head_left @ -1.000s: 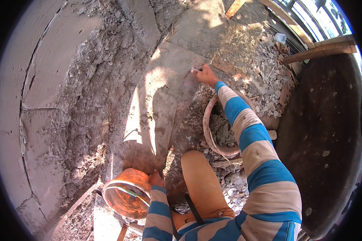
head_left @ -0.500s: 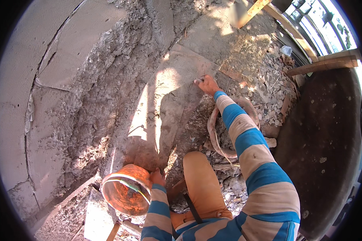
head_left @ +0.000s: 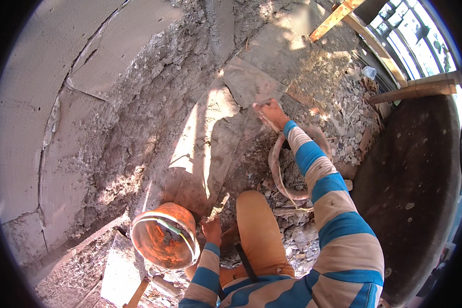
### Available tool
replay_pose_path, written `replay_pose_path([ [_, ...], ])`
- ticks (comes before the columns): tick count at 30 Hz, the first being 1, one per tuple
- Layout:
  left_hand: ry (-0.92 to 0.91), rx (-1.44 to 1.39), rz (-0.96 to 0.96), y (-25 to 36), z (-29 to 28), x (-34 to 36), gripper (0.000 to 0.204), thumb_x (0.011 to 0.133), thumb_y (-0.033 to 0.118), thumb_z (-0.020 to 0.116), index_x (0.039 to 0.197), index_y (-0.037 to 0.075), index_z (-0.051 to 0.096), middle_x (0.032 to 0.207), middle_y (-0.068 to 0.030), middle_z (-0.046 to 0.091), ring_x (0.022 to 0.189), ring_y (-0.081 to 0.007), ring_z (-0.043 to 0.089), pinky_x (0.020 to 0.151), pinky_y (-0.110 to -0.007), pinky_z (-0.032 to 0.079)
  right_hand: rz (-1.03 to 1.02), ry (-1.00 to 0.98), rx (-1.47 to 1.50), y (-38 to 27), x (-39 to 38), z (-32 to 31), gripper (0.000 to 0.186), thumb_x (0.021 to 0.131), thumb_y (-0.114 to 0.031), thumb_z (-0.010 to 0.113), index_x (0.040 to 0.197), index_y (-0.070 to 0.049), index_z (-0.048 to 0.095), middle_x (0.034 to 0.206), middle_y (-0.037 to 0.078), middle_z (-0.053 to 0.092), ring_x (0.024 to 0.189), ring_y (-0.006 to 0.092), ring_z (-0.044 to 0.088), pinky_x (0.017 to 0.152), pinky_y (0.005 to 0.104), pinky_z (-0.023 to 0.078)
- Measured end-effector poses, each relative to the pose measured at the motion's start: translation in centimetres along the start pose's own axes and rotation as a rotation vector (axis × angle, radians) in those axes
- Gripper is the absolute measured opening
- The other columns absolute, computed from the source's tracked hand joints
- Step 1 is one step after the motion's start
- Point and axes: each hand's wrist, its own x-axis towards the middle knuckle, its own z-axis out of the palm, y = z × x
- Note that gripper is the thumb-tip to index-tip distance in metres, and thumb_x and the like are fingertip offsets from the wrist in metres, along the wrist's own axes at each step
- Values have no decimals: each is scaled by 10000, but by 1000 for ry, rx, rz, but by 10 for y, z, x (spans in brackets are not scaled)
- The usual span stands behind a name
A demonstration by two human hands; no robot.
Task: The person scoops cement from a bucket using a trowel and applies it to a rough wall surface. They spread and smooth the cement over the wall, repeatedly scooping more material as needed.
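Observation:
My right hand (head_left: 273,115) is reached forward, its fingers closed at the near edge of a flat grey-brown board piece (head_left: 255,82). A dark gap shows along the left edge of that piece. Beneath and nearer to me lies a long dusty board (head_left: 190,187), striped with sunlight. My left hand (head_left: 211,230) is low, beside an orange bucket (head_left: 177,215) and close to the board's near end. Its fingers are curled, and what they hold, if anything, is hidden. The bucket leans toward me, with a pale green grip on its wire handle.
On the left stands a block wall (head_left: 72,138) with rough mortar at its foot. A dusty curved band (head_left: 275,172) loops under my right forearm. Broken rubble (head_left: 346,110) and a clear plastic cup (head_left: 368,72) lie beyond. At right are a large dark panel (head_left: 408,200) and wooden bars (head_left: 416,91).
The far board piece has shifted, its left edge now standing out against a dark gap. My left hand has moved slightly right, away from the bucket. The view has shifted a little.

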Motion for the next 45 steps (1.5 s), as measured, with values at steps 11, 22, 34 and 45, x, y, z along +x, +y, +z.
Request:
replay_pose_path([
  [11,-191,136,310,-17,-36,-86,538,908,297,758,1305,-31,600,1205,-238,660,1099,-336,658,934,-437,536,-234,-15,-273,-29,-67,18,431,964,-311,737,705,5,599,540,25,498,436,127,475,404,328,342],
  [22,-284,15,266,-42,-68,-120,491,927,334,749,1232,-39,655,1097,-218,732,1035,-329,709,890,-427,555,-415,-601,-501,-113,-277,108,321,986,-232,702,791,11,628,589,4,529,509,61,472,468,282,376],
  [34,-316,-11,144,-48,-135,-151,490,957,330,734,1322,16,645,1194,-170,723,1110,-269,695,965,-401,542,-1003,-266,-965,-102,-306,202,306,960,-331,676,1026,-35,718,957,222,727,852,420,707,728,496,551],
  [45,-252,-275,374,-150,-167,-127,414,969,145,661,1296,-38,486,1312,-256,574,1252,-418,589,981,-528,567,-230,643,-687,17,-92,52,469,938,-386,657,1043,66,727,1034,324,715,1022,513,673,889,544,520],
])
